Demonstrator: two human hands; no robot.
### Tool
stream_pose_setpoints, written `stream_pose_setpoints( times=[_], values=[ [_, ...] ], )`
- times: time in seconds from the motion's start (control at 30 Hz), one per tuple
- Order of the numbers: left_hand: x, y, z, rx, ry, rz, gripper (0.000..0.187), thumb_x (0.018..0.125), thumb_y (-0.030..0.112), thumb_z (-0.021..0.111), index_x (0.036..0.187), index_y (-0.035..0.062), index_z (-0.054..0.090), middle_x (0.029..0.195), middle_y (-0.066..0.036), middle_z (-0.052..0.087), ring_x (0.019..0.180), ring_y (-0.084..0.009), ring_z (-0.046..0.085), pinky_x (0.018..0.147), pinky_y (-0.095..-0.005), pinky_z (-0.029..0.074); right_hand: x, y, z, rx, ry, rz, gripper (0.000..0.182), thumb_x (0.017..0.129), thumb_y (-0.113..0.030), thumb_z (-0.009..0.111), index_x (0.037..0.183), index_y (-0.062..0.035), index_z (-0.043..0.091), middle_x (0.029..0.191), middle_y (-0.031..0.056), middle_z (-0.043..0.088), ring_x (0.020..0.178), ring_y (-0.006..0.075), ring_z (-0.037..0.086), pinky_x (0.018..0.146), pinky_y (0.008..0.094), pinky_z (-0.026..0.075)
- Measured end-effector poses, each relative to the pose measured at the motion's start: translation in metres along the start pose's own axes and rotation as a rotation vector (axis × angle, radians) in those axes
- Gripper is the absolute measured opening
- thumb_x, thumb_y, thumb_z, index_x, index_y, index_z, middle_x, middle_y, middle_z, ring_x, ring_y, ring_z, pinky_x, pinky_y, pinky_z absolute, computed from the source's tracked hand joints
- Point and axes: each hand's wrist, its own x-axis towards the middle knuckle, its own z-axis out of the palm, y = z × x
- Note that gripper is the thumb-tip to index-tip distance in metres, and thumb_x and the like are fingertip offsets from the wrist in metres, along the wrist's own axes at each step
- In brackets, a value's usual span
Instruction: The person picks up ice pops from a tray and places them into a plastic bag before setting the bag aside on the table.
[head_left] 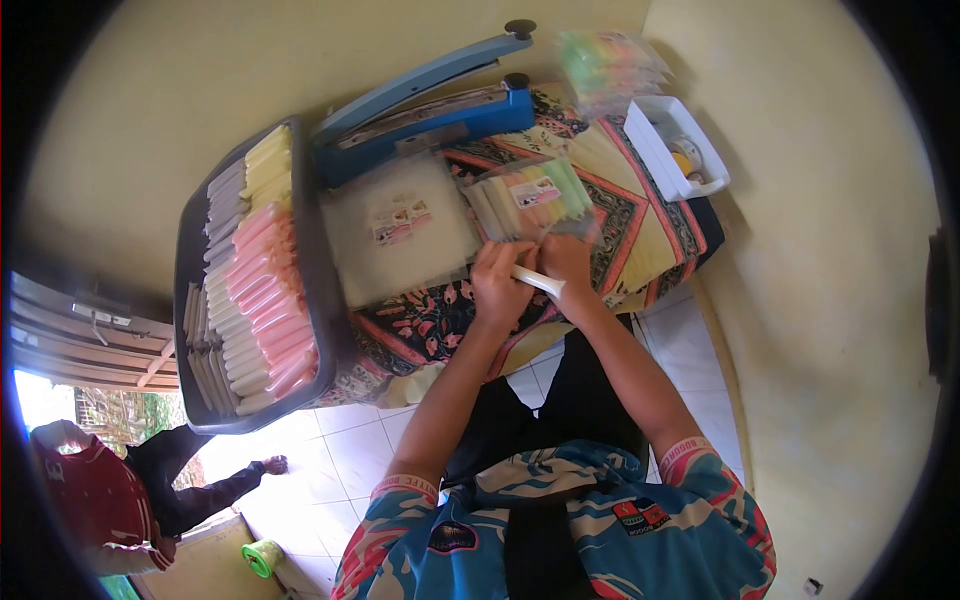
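Note:
A clear plastic bag lies on the cloth-covered table, filled with a row of coloured tubes and bearing a printed label. Both hands are at its near edge. My left hand is curled, with its fingertips at the bag's edge; a white filled plastic tube sticks out from it towards my right wrist. My right hand is closed at the same edge, its fingertips mostly hidden and slightly blurred. To the left of the hands is a stack of flat clear bags with labels on top.
A dark tub of pink, white, yellow and purplish tubes stands at the left. Behind are a blue bag sealer, packed bags and a white box holding tape. Another person is at the lower left, near a green bin.

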Motion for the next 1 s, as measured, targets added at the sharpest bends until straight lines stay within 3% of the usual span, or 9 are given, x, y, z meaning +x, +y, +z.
stream_pose_setpoints(
  times=[0.1, 0.2, 0.3, 0.5, 0.63, 0.73, 0.83, 0.93, 1.0],
  values=[
    [0.0, -0.001, 0.0, -0.001, 0.011, -0.008, 0.014, 0.077, 0.003, 0.079, 0.088, 0.0032, 0.07, 0.072, -0.012, 0.061, 0.061, -0.0263, 0.06, 0.056, -0.0367, 0.048, -0.001, -0.002, -0.002, -0.057, 0.0, -0.03, 0.027, 0.083, -0.028, 0.064, 0.068, -0.0048, 0.065, 0.065, 0.0183, 0.065, 0.067, 0.0367, 0.068, 0.066, 0.0487, 0.051],
    [0.001, 0.001, -0.001, 0.022, 0.018, -0.033, 0.014, 0.077, 0.004, 0.079, 0.089, 0.004, 0.071, 0.071, -0.011, 0.06, 0.061, -0.0254, 0.06, 0.055, -0.0367, 0.047, -0.017, -0.009, -0.026, 0.215, 0.003, 0.035, 0.02, 0.085, -0.023, 0.065, 0.079, -0.0037, 0.066, 0.072, 0.019, 0.067, 0.068, 0.0373, 0.068, 0.064, 0.0461, 0.052],
    [-0.001, 0.0, -0.001, 0.006, 0.001, -0.088, 0.015, 0.076, 0.005, 0.08, 0.089, 0.0048, 0.071, 0.072, -0.011, 0.06, 0.061, -0.0246, 0.06, 0.055, -0.0365, 0.047, -0.037, -0.005, -0.04, 0.23, 0.103, 0.034, 0.016, 0.085, -0.012, 0.069, 0.098, -0.0023, 0.068, 0.072, 0.0146, 0.068, 0.065, 0.0285, 0.069, 0.057, 0.0368, 0.051],
    [0.0, 0.002, 0.0, -0.008, -0.027, -0.064, 0.017, 0.075, 0.005, 0.081, 0.088, 0.0059, 0.071, 0.071, -0.01, 0.059, 0.06, -0.0242, 0.059, 0.054, -0.0363, 0.047, -0.07, -0.022, -0.064, 0.775, 0.085, -0.046, 0.041, 0.08, -0.002, 0.078, 0.12, -0.0035, 0.067, 0.08, 0.0055, 0.065, 0.064, 0.008, 0.06, 0.056, 0.023, 0.046],
    [0.001, 0.004, 0.002, -0.05, -0.03, -0.099, 0.016, 0.072, 0.001, 0.079, 0.085, 0.0048, 0.07, 0.069, -0.01, 0.062, 0.063, -0.0272, 0.058, 0.058, -0.0398, 0.047, -0.062, -0.012, -0.043, 0.786, 0.142, -0.21, 0.037, 0.082, 0.0, 0.076, 0.118, -0.0023, 0.066, 0.087, 0.0063, 0.064, 0.072, 0.009, 0.063, 0.059, 0.0229, 0.049],
    [0.002, 0.004, 0.001, -0.024, -0.015, -0.047, 0.015, 0.073, 0.001, 0.078, 0.084, 0.0047, 0.07, 0.068, -0.009, 0.059, 0.062, -0.0259, 0.056, 0.058, -0.039, 0.046, -0.065, -0.015, -0.043, 1.144, 0.152, -0.004, 0.023, 0.09, -0.003, 0.07, 0.112, -0.0011, 0.064, 0.094, 0.0108, 0.067, 0.08, 0.0174, 0.066, 0.071, 0.0283, 0.054],
    [0.002, 0.005, -0.002, -0.011, -0.026, -0.051, 0.014, 0.074, 0.0, 0.078, 0.085, 0.0045, 0.07, 0.068, -0.008, 0.056, 0.06, -0.023, 0.054, 0.056, -0.0366, 0.044, -0.058, -0.004, -0.051, 1.155, 0.472, -0.072, 0.013, 0.098, -0.013, 0.061, 0.105, -0.0021, 0.06, 0.095, 0.0134, 0.066, 0.085, 0.0267, 0.067, 0.085, 0.0404, 0.056],
    [0.0, 0.001, -0.001, -0.023, -0.025, -0.057, 0.014, 0.076, 0.0, 0.079, 0.087, 0.004, 0.071, 0.069, -0.008, 0.056, 0.058, -0.0193, 0.053, 0.054, -0.0333, 0.043, -0.062, -0.005, -0.075, 1.719, 0.43, 0.202, 0.018, 0.103, -0.021, 0.052, 0.103, -0.0033, 0.056, 0.09, 0.0117, 0.063, 0.084, 0.029, 0.067, 0.09, 0.0485, 0.053],
    [0.0, 0.0, 0.001, -0.031, -0.01, -0.051, 0.013, 0.076, 0.0, 0.079, 0.086, 0.004, 0.071, 0.068, -0.007, 0.055, 0.058, -0.0188, 0.053, 0.053, -0.0333, 0.043, -0.069, 0.013, -0.076, 1.761, 0.241, 0.201, 0.021, 0.104, -0.024, 0.051, 0.101, -0.0036, 0.056, 0.085, 0.0097, 0.06, 0.081, 0.0276, 0.067, 0.086, 0.0508, 0.054]
  ],
)
